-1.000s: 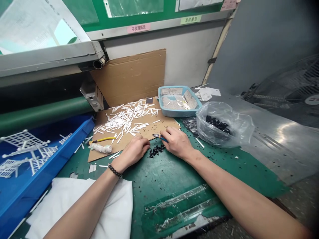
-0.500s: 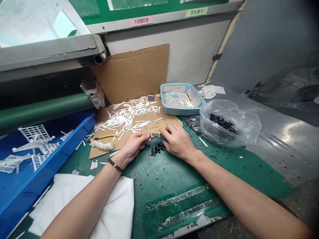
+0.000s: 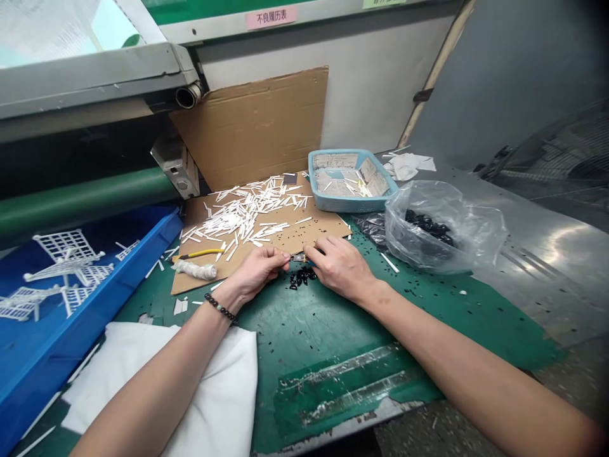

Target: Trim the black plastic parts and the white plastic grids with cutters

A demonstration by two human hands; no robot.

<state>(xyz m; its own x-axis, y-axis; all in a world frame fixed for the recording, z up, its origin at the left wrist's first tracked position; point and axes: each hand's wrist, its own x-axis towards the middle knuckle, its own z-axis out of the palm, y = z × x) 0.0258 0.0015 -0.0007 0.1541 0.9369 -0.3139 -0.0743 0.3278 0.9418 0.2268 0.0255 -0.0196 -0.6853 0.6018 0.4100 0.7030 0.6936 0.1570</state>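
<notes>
Now the left hand (image 3: 257, 270), resting flatter a second ago, pinches something thin, too small to tell, right at the tip of the blue-handled side cutters (image 3: 301, 259). The right hand (image 3: 340, 268) curls narrowly around them. Small black pieces (image 3: 301, 278) lie heaped just below on the green mat (image 3: 323, 330).
</notes>
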